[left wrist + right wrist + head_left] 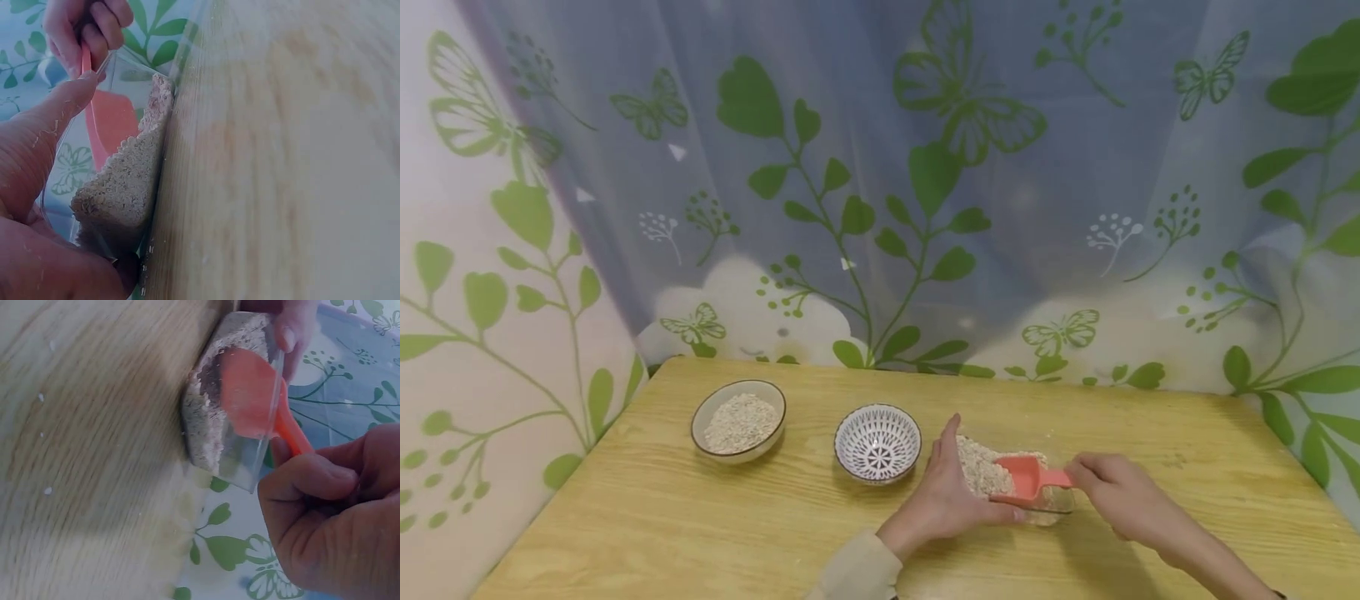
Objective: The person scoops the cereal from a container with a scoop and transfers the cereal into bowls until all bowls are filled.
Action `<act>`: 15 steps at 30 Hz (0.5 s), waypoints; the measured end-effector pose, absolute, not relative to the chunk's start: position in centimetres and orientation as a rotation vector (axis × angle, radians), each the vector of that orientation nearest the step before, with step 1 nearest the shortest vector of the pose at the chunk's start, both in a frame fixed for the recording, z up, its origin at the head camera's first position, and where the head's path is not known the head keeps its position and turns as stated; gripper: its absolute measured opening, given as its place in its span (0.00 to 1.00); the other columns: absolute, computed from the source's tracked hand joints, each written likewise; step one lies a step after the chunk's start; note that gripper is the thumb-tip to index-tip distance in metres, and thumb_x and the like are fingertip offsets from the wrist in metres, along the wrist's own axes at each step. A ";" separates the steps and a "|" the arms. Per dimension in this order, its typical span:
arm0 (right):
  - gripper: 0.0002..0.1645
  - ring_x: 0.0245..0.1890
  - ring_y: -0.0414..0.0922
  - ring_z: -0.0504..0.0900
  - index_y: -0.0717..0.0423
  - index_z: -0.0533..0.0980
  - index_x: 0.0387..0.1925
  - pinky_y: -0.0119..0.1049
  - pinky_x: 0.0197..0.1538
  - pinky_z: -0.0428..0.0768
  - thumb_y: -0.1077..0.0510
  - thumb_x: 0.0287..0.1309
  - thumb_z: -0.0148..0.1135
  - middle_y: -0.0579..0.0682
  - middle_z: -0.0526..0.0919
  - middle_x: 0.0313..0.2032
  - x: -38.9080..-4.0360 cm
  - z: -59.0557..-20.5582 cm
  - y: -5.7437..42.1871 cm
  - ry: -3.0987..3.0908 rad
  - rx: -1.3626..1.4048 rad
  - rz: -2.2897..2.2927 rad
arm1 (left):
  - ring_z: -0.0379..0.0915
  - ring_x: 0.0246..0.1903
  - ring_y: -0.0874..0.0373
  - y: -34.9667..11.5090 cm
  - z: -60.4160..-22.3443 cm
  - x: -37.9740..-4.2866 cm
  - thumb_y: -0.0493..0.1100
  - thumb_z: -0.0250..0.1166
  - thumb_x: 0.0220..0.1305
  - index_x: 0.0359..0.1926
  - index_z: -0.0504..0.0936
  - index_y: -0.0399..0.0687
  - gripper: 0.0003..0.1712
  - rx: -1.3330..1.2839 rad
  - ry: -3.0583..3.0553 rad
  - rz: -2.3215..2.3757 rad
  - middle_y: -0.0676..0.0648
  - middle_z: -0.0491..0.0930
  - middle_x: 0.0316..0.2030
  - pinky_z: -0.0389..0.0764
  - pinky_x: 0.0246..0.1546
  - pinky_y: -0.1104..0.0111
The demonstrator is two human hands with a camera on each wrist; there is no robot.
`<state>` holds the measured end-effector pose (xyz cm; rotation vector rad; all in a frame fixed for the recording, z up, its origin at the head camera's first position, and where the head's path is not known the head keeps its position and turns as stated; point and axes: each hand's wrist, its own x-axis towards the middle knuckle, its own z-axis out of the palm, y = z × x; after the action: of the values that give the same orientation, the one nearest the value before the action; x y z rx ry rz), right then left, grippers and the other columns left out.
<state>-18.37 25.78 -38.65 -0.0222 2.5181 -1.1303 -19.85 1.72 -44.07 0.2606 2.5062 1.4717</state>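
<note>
Though wide, left hand snug against clear box, right hand tight round scoop

No text, label, brand, number or sign is legible in the head view or in either of the 2 wrist views.

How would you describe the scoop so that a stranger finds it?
On the wooden table, right of the patterned bowl, a clear container holds flakes. The scoop reaches into it, its handle in the right hand; it alone is coral red.
</note>
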 end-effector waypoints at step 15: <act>0.17 0.20 0.37 0.60 0.60 0.79 0.43 0.33 0.25 0.64 0.54 0.80 0.47 0.46 0.67 0.22 -19.7 -39.0 24.3 2.679 -0.388 -1.081 | 0.57 0.75 0.38 1.4 -43.9 -20.0 0.63 0.84 0.41 0.82 0.38 0.64 0.78 0.291 2.480 1.451 0.38 0.56 0.76 0.71 0.69 0.42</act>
<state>-19.65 24.26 -39.04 -0.3877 2.6786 -1.0811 -20.02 1.38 -43.85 0.2910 2.4803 1.4511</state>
